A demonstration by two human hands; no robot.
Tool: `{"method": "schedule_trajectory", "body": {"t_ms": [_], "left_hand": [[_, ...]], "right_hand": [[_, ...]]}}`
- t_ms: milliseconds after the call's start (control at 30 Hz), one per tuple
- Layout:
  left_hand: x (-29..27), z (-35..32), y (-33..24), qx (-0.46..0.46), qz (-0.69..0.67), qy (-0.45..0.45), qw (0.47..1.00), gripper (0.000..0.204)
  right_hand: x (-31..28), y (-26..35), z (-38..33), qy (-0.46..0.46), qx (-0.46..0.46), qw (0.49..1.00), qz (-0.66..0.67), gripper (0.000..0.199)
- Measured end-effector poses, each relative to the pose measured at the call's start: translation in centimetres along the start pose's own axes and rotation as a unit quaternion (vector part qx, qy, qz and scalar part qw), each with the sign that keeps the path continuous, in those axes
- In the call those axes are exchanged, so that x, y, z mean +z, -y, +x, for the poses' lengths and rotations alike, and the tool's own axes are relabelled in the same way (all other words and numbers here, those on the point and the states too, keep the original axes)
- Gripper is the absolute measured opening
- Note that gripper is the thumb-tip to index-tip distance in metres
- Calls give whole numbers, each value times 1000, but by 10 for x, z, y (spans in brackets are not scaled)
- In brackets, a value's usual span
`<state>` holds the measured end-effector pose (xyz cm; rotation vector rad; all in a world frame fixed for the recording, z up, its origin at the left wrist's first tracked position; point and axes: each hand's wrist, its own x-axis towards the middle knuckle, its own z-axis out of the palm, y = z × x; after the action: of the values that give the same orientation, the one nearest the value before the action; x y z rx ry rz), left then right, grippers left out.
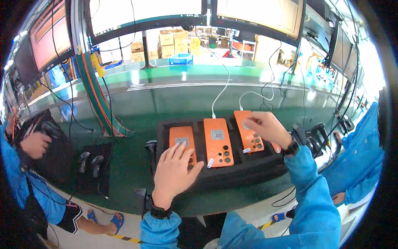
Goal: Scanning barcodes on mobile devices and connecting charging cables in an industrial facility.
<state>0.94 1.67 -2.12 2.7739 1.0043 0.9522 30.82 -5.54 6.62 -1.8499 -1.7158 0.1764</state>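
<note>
Several orange phones lie back up in a black foam tray (244, 168). My left hand (174, 170) is over the left phone (176, 133), fingers spread and fingertips on or just above its grey label, covering part of its lenses. The middle phone (215, 143) has a white cable plugged into its far end and a small white tab at its near corner. Over the third phone (239, 114), also cabled, my right hand (269, 130) has thumb and fingers drawn together near its label; whatever they pinch is hidden. Another orange phone (276, 147) peeks out under my right wrist.
Monitors (145, 16) hang above the green bench (128, 166). A person's hand (36, 145) is at left beside black devices (96, 166); another person in a blue sleeve (352, 162) stands at right. Loose cables hang around. A blue bin (181, 59) and cardboard boxes (167, 39) stand behind.
</note>
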Motion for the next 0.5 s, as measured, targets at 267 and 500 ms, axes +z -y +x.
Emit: {"method": "schedule_trajectory", "body": {"t_ms": [267, 500], "left_hand": [[-1, -8, -2, 0, -19, 2, 1000, 50], [1, 0, 2, -9, -35, 6, 999, 48]], "right_hand": [[36, -95, 75, 31, 133, 991, -2, 56], [16, -97, 65, -55, 127, 938, 319, 31]]}}
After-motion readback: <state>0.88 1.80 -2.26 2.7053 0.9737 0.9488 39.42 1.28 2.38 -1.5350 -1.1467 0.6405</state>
